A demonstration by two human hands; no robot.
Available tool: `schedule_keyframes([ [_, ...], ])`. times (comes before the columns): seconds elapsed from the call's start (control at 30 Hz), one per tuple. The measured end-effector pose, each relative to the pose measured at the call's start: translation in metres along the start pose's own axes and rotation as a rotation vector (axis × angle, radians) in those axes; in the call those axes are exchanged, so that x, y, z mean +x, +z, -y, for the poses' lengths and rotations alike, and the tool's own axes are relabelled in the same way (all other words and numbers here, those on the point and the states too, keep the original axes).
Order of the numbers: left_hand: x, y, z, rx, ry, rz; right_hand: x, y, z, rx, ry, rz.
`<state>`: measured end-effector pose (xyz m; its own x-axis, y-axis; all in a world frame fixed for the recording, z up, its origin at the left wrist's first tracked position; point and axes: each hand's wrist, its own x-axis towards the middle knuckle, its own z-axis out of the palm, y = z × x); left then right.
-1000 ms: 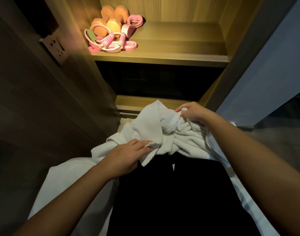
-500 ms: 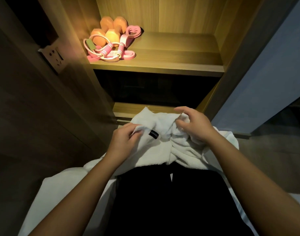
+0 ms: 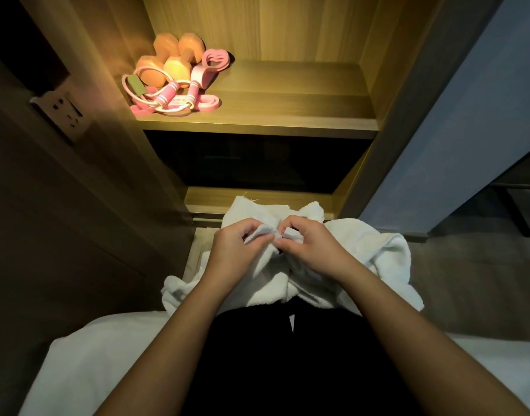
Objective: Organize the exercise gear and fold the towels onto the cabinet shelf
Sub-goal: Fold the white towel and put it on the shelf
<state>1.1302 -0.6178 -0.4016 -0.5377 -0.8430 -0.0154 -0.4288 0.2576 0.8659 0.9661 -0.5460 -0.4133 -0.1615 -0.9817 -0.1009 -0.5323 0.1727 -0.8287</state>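
Dumbbells [image 3: 170,60] behind jump rope [image 3: 167,96]

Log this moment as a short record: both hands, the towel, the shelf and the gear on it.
white towel: crumpled across the person's lap, unfolded, not on the shelf
left hand: pinches a bunched edge of the white towel
right hand: pinches the same edge, close beside the left hand
cabinet shelf: lit, gear at its left end
dumbbells: orange, back left of the shelf
jump rope: pink handles, coiled in front of the dumbbells
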Motion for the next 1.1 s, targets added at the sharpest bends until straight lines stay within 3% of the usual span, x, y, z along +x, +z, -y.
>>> schedule_keyframes([
  [0.23, 0.001, -0.001, 0.009, 0.062, -0.053, 0.058, 0.002, 0.009, -0.010, 0.015, 0.058, 0.029],
  [0.8, -0.011, 0.001, 0.018, -0.123, -0.101, 0.075, -0.003, 0.012, -0.014, 0.141, 0.068, 0.057],
  [1.1, -0.007, -0.002, 0.004, -0.415, -0.398, -0.051, -0.006, 0.010, -0.019, 0.206, 0.044, 0.076],
])
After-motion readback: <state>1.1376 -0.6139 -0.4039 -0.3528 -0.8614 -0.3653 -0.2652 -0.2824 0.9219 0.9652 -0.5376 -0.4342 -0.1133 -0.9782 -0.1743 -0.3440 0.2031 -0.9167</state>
